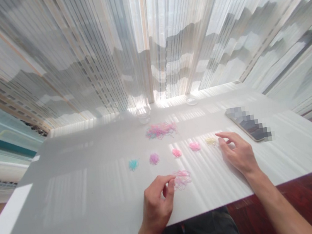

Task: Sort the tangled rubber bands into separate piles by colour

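Note:
My left hand [157, 201] rests on the white table [79, 175] with thumb and forefinger pinched together at the edge of a small loose heap of pale pink rubber bands [182, 177]. My right hand [237, 151] lies on the table with fingers spread, its fingertips next to a small yellow pile [210, 140]. A row of sorted little piles runs across the middle: teal [133, 164], lilac [154, 158], pink [176, 152] and another pink [195, 146]. A larger mixed heap of coloured bands [160, 130] lies farther back.
A phone [249, 123] lies at the right of the table. Two small clear dishes [143, 113] [191, 100] stand at the far edge by the sheer curtains. Dark red floor shows beyond the near right edge.

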`<state>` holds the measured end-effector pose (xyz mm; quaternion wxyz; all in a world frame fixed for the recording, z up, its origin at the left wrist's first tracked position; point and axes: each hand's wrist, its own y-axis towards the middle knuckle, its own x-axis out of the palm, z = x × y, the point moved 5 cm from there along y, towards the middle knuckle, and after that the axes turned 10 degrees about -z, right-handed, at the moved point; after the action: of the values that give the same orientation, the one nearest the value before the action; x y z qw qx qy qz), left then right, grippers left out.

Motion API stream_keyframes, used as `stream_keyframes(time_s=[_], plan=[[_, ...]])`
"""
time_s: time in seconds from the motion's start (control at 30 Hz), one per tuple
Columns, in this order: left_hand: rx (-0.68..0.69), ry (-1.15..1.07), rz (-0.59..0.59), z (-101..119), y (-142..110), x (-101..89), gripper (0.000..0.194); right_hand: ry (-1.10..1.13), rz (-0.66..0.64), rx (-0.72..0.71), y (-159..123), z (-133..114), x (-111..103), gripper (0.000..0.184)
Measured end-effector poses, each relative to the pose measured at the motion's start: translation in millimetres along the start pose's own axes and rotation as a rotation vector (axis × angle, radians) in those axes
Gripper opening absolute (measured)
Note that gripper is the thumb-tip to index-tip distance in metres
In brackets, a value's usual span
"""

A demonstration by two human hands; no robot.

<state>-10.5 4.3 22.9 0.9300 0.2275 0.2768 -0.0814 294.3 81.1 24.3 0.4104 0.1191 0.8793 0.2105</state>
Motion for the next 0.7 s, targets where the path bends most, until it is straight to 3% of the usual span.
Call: stream_keyframes(time_s=[0.13,0.27,0.33,0.43,0.5,0.63,0.7], plan=[[-0.097,0.016,0.05,-7,-1,-9.2,0.016,0.063,0.013,-0.105,-7,-27,-4,0.017],[-0.131,0.025,0.037,-4,-8,-20.3,0.02,0.262,-0.19,-0.224,-31,-72,14,0.017],[-0.202,-0.078,-0.05,-2,-14,-20.0,0.036,0.383,-0.308,-0.224,-45,-94,28,0.031],[-0.235,-0.39,-0.265,6,-20,-7.5,0.059,0.641,-0.504,-0.204,-62,-124,48,0.031],[-0.228,-0.494,-0.342,11,-20,1.0,0.065,0.765,-0.574,-0.252,-69,-142,57,0.037],[-0.195,-0.528,-0.369,12,-9,12.6,0.07,0.857,-0.579,-0.24,-70,-153,67,0.048],[-0.151,-0.408,-0.311,11,-1,10.8,0.069,0.834,-0.552,-0.228,-67,-147,68,0.047]])
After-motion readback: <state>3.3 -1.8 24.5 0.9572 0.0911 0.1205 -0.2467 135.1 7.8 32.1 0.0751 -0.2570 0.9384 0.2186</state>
